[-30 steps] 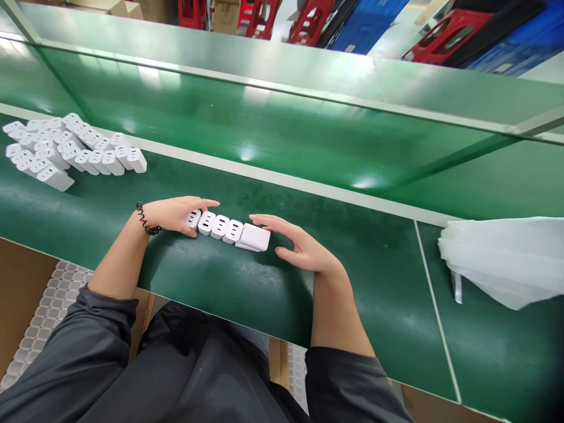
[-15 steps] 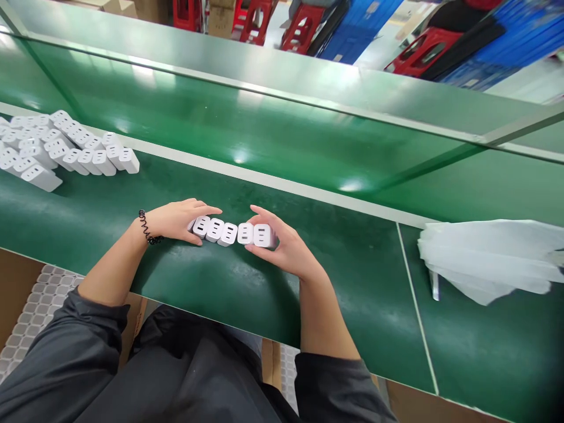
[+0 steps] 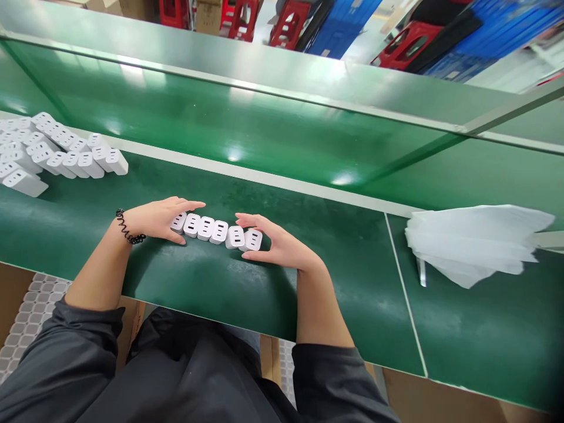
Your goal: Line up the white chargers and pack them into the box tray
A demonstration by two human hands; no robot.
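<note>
A short row of several white chargers [image 3: 214, 231] stands on the green table [image 3: 207, 282], port faces toward me. My left hand [image 3: 158, 219] cups the row's left end, fingers curved over the first charger; a black coil band is on that wrist. My right hand [image 3: 275, 247] cups the right end, thumb and fingers around the last charger [image 3: 253, 239]. Both hands press the row between them.
A larger pile of white chargers [image 3: 57, 154] lies at the far left. A stack of white plastic bags [image 3: 471, 244] sits to the right. A green conveyor belt [image 3: 264, 129] runs behind. Foam trays [image 3: 30, 311] are below the table edge.
The rightmost charger, lying flat a second ago, now stands in line with the others. My right hand closed in on the row's end. The view shifted slightly right.
</note>
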